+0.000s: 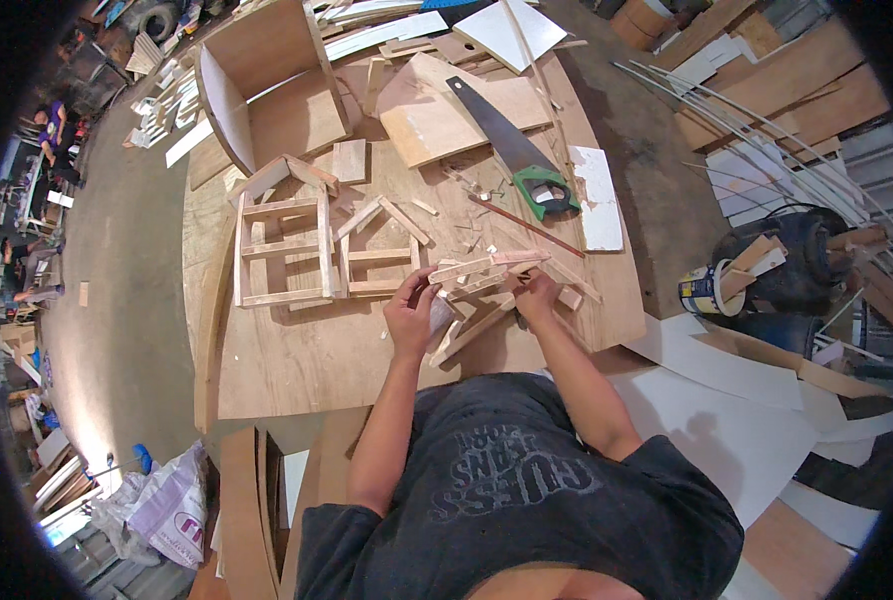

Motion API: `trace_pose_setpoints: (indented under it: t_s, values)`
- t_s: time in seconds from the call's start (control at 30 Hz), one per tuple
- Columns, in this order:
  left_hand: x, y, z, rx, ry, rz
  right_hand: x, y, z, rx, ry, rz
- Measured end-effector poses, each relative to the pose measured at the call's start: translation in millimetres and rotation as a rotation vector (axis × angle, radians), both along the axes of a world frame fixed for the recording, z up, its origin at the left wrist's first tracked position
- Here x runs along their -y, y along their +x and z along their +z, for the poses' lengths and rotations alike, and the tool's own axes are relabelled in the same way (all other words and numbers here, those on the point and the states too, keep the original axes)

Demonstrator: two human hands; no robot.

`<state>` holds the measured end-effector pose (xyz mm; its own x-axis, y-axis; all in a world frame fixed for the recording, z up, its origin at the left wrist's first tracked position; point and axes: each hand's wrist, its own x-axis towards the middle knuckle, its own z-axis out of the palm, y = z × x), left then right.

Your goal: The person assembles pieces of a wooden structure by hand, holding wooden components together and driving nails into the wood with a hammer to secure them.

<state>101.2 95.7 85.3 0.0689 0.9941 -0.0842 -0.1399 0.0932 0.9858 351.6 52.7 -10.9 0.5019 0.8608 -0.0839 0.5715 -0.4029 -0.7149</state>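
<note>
My left hand (pixel 411 310) is closed on the left end of a small frame of thin wooden strips (pixel 471 267), near the table's front edge. At the other end my right hand (pixel 536 295) grips the same frame, its fingers bent and partly hidden. More pale wooden strips (pixel 466 335) lie beneath and between my hands, some joined at angles. Left of them stand a house-shaped wooden frame (pixel 286 245) with crossbars and a smaller peaked frame (pixel 381 255). A thin reddish-brown stick (pixel 526 226) and scattered nails (pixel 479 188) lie just beyond my hands.
A handsaw (pixel 501 135) with a green handle rests at the table's right, beside a white board (pixel 596 200). An open plywood box (pixel 286 100) stands at the back left. On the right floor is a bucket (pixel 706 290) with wood offcuts. People (pixel 56 140) sit far left.
</note>
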Motion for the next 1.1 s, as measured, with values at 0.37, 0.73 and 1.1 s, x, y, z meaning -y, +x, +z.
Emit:
trace_pose_setpoints:
  t_s: [0.37, 0.73, 1.1]
  values:
    - [10, -3, -13, -0.063, -0.028, -0.068, 1, 1, -7, 0.175, -0.141, -0.046]
    - [20, -4, -26, -0.076, -0.03, -0.092, 5, 9, -36, 0.182, -0.032, -0.032]
    - [27, -9, -40, -0.089, -0.018, -0.096, -1, 7, -27, 0.306, -0.08, 0.006]
